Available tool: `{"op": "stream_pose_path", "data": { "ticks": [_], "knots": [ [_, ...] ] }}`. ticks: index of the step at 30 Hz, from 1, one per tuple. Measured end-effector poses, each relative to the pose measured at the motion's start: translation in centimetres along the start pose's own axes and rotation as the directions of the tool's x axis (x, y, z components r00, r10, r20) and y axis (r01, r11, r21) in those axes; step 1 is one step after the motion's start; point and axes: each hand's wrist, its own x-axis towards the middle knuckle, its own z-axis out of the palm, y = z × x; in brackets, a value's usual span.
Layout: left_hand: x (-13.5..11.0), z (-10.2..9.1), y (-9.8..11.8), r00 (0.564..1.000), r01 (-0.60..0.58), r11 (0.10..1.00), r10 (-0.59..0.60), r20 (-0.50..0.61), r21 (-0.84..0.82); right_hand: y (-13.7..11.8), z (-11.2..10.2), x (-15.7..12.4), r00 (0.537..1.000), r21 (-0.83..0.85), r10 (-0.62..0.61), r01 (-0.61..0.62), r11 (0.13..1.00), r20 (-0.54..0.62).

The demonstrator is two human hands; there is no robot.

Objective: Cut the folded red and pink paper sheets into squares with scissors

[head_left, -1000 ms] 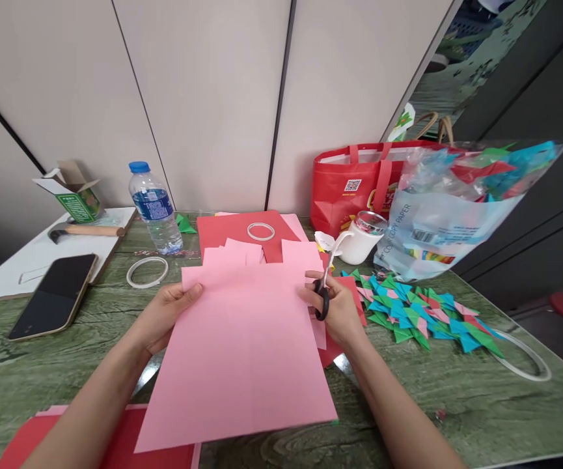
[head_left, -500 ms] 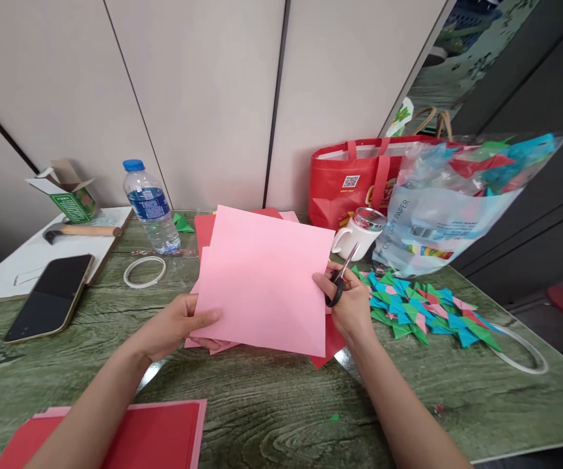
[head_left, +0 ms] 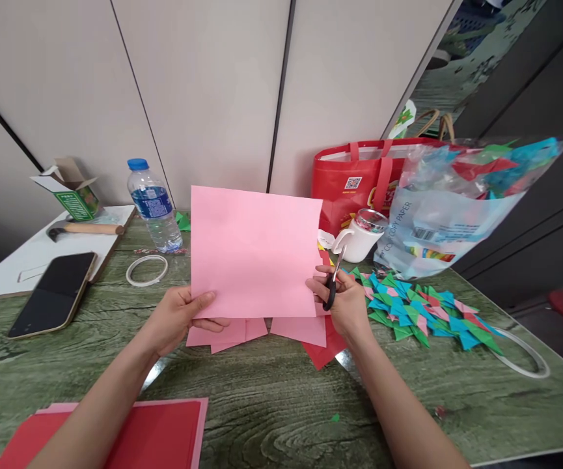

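A sheet of pink paper [head_left: 254, 254] is raised above the table, its face toward me. My left hand [head_left: 186, 316] pinches its lower left corner, thumb in front and fingers behind. At the right edge is my right hand [head_left: 342, 296], its fingers closed around a pair of scissors [head_left: 331, 290] with black handles and blades pointing up. Whether those fingers also grip the paper's edge is hard to make out. Under the raised sheet lie more pink sheets [head_left: 232, 333] and a red sheet [head_left: 323, 352], partly hidden.
Red and pink paper [head_left: 157, 433] lies near my left forearm. On the left are a phone [head_left: 54, 293], a hammer [head_left: 86, 228], a tape roll [head_left: 147, 270] and a water bottle [head_left: 154, 208]. Folded paper pieces [head_left: 422, 309], a mug [head_left: 359, 238], a plastic bag [head_left: 437, 221] and a red bag [head_left: 344, 169] stand right.
The pink sheet has risen and shifted slightly left, now held more upright and level. More of the pink sheets beneath it shows. Both hands keep their hold.
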Motion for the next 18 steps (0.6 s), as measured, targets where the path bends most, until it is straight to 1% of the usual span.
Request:
{"op": "stream_pose_path", "data": {
  "ticks": [2, 3, 4, 5, 6, 7, 9, 11, 13, 14, 15, 16, 18],
  "knots": [
    [0.0, -0.1, 0.1, 0.998, -0.038, 0.998, 0.035, -0.058, -0.049, -0.1, 0.0, -0.1, 1.0, 0.008, -0.009, 0.008, 1.0, 0.021],
    [0.0, -0.2, 0.1, 0.993, -0.07, 0.995, 0.063, -0.099, -0.075, -0.2, 0.1, -0.2, 0.999, 0.015, -0.011, 0.01, 1.0, 0.051],
    [0.0, -0.3, 0.2, 0.985, -0.111, 0.989, 0.097, -0.143, -0.096, -0.3, 0.3, -0.5, 0.995, 0.021, -0.008, 0.006, 1.0, 0.101],
    [0.0, -0.4, 0.3, 0.973, -0.156, 0.981, 0.134, -0.186, -0.112, -0.4, 0.6, -0.9, 0.985, 0.02, 0.001, -0.004, 1.0, 0.175],
    [0.0, -0.5, 0.4, 0.959, -0.2, 0.972, 0.17, -0.225, -0.122, -0.4, 0.9, -1.4, 0.963, 0.015, 0.016, -0.021, 1.0, 0.269],
    [0.0, -0.5, 0.5, 0.945, -0.24, 0.962, 0.201, -0.257, -0.128, -0.5, 1.4, -2.1, 0.926, 0.001, 0.044, -0.047, 0.999, 0.375],
    [-0.2, -0.4, 0.8, 0.924, -0.293, 0.947, 0.245, -0.293, -0.133, -0.5, 2.5, -3.5, 0.804, -0.05, 0.099, -0.086, 0.995, 0.587],
    [-0.4, -0.1, 0.9, 0.916, -0.32, 0.938, 0.27, -0.297, -0.135, -0.4, 3.5, -4.8, 0.696, -0.06, 0.137, -0.134, 0.989, 0.705],
    [-0.7, 0.3, 0.9, 0.918, -0.323, 0.937, 0.275, -0.288, -0.136, -0.2, 4.2, -5.8, 0.639, -0.08, 0.167, -0.162, 0.984, 0.751],
    [-0.8, 0.6, 0.9, 0.923, -0.311, 0.941, 0.265, -0.279, -0.135, -0.1, 4.4, -6.2, 0.626, -0.088, 0.176, -0.17, 0.982, 0.759],
    [-0.9, 0.8, 0.8, 0.93, -0.293, 0.947, 0.25, -0.269, -0.131, 0.1, 4.6, -6.4, 0.625, -0.086, 0.182, -0.181, 0.98, 0.759],
    [-1.0, 1.0, 0.7, 0.938, -0.272, 0.954, 0.234, -0.254, -0.126, 0.2, 4.6, -6.5, 0.629, -0.082, 0.187, -0.193, 0.978, 0.754],
    [-1.0, 1.4, 0.4, 0.953, -0.239, 0.965, 0.211, -0.216, -0.11, 0.5, 4.7, -6.6, 0.651, -0.076, 0.198, -0.211, 0.975, 0.732]
  ]
}}
